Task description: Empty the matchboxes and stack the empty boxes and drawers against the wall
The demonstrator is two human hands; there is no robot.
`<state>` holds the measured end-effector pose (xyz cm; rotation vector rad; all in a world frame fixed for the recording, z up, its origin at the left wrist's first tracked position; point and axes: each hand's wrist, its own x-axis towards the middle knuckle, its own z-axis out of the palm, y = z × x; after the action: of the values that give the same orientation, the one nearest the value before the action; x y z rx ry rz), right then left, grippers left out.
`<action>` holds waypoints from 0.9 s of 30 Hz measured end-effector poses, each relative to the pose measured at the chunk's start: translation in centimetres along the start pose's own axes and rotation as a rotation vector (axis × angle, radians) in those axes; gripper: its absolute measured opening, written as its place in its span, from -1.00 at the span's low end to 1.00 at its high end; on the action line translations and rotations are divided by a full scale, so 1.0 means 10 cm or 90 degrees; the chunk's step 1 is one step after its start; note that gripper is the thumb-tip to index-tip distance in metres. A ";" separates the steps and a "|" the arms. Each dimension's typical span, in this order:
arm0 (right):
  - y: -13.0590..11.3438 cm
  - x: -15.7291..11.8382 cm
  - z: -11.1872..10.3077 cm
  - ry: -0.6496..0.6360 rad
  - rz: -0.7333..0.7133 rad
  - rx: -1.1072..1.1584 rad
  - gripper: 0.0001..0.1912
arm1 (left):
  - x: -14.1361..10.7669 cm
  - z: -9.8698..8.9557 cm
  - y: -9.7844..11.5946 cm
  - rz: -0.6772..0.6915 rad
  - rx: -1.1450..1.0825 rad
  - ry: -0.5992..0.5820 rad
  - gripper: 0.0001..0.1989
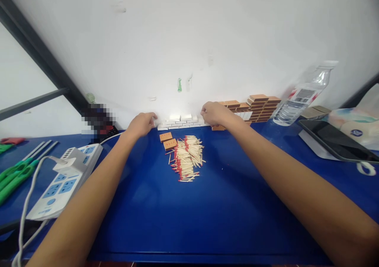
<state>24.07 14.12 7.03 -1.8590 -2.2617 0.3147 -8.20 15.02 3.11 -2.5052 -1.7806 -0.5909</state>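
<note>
Both my arms reach to the far edge of the blue table [177,219]. My left hand [142,124] rests at the left end of a low row of white inner matchbox trays [180,121] stacked against the wall. My right hand [213,114] touches the right end of that row, fingers curled over it. A pile of red-tipped matches [187,157] lies just in front. Two orange matchbox sleeves [168,140] lie to the left of the pile. A stack of orange matchboxes [258,107] stands to the right of my right hand.
A white power strip [63,180] with a plugged adapter and cable lies at the left, next to green-handled scissors [14,176]. At the right stand a clear plastic water bottle [302,99], a dark tablet [334,140] and a tissue pack [355,125].
</note>
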 end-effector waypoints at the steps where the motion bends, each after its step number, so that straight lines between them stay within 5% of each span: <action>1: 0.00 0.00 0.00 0.004 -0.001 -0.001 -0.67 | 0.01 -0.04 0.06 0.006 -0.004 0.016 -0.70; 7: 0.00 0.00 -0.03 0.039 -0.016 -0.011 -0.69 | 0.18 -0.17 0.65 0.086 -0.041 0.071 -0.70; 12: 0.01 -0.02 -0.08 0.081 -0.029 -0.004 -0.68 | 0.46 -0.07 0.99 0.123 -0.031 0.037 -0.82; 20: -0.06 -0.14 -0.25 0.095 -0.038 0.026 -0.69 | 0.57 0.21 1.02 0.117 -0.022 0.006 -0.83; 27: -0.08 -0.17 -0.30 0.105 -0.042 0.034 -0.68 | 0.53 0.13 0.99 0.129 -0.050 0.012 -0.80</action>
<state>24.49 12.44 10.10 -1.7122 -2.1768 0.2009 2.69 16.62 5.60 -2.6774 -1.5005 -0.6825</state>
